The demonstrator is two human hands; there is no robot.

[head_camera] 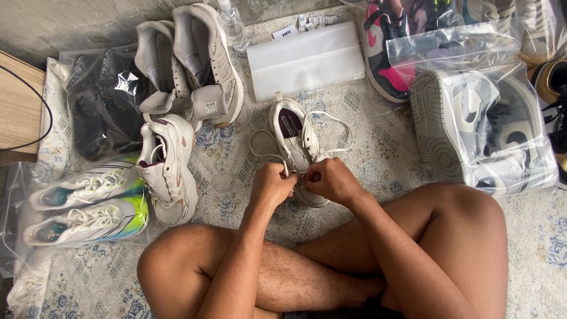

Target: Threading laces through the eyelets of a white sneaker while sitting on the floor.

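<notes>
We sit cross-legged on a pale rug (378, 147) with a faded blue floral pattern, knees spread at the bottom of the view. Both our hands meet at the centre over a white sneaker (295, 142) that lies on the rug, its heel toward 12 o'clock. Our left hand (273, 184) is closed in a narrow pinch on a lace (260, 155), and our right hand (332, 180) is closed the same way on the lace at the shoe's tongue; the two hands touch each other. Loose lace loops trail out at 10 and 2 o'clock from the shoe.

At 12 o'clock, beyond the sneaker, lies a flat translucent white box (304, 59), with a clear bottle (232, 23) just beside it at 11. At 10 o'clock a heap of worn white shoes (189, 71) rests near a bagged black pair (100, 106). At 9 o'clock another white shoe (168, 168) lies beside a bagged pair with green and yellow soles (88, 207). At 2 o'clock, clear bags hold grey-and-white high-tops (484, 130) and a pink-and-black pair (390, 47). A wooden edge (20, 106) and a black cable (41, 127) show at the far left, and bare grey floor (59, 23) lies past the rug at the top left.
</notes>
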